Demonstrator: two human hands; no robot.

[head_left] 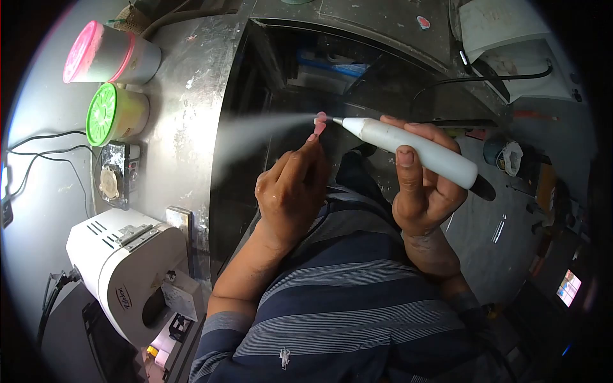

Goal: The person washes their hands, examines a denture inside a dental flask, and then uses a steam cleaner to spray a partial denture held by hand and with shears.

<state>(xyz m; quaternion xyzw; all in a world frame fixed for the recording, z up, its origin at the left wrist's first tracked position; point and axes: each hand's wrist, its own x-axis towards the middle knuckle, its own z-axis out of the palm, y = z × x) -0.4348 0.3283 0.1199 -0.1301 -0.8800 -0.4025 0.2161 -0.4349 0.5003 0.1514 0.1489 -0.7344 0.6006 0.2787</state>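
Pinched in the fingertips of my left hand (pixel 292 185) is a small pink dental piece (pixel 320 126) with a whitish part, probably a partial denture. Wrapped around a white steam handpiece (pixel 408 145) are the fingers of my right hand (pixel 426 179), with the thumb pressed on its near side. The handpiece's metal tip points left, right beside the pink piece. From there a white plume of steam (pixel 255 131) spreads leftward past the piece. My left fingers partly hide the lower end of the piece.
On the metal counter (pixel 191 54) at left stand a pink-lidded tub (pixel 137 59), a green-lidded tub (pixel 131 113) and a small black device (pixel 118 172). Nearer is a white machine (pixel 121 268). A black cable (pixel 491 78) runs at right. Below the plume is a dark open recess (pixel 300 96).
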